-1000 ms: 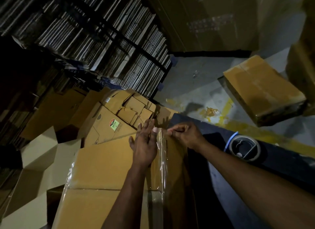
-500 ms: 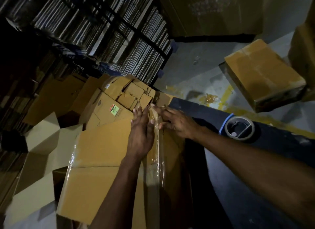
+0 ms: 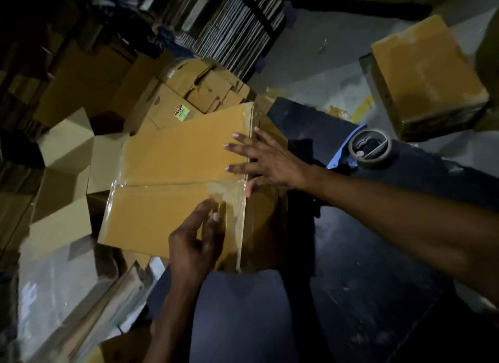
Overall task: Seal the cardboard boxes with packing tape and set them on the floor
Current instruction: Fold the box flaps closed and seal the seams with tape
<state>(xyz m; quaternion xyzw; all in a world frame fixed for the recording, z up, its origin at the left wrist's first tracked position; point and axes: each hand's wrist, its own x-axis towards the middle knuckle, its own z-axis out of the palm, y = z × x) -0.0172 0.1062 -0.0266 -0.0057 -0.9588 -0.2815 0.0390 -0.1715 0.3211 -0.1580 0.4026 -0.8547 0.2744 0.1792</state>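
My left hand (image 3: 193,244) lies on the near flap of the cardboard box (image 3: 175,179), fingers straight and close together, flat on the clear packing tape (image 3: 229,198). My right hand (image 3: 266,163) spreads its fingers apart over the box's right edge. The box sits at the left edge of the dark desk (image 3: 378,254). A tape roll (image 3: 370,149) rests on the desk, far right of the box. A second box (image 3: 429,73) lies on the floor (image 3: 337,65) beyond.

- Box (image 3: 172,173) at frame centre, on the tabletop (image 3: 378,254) edge.
- Tape roll (image 3: 370,149) right of it, on the tabletop.
- Another box (image 3: 426,71) upper right, on the floor (image 3: 324,65).
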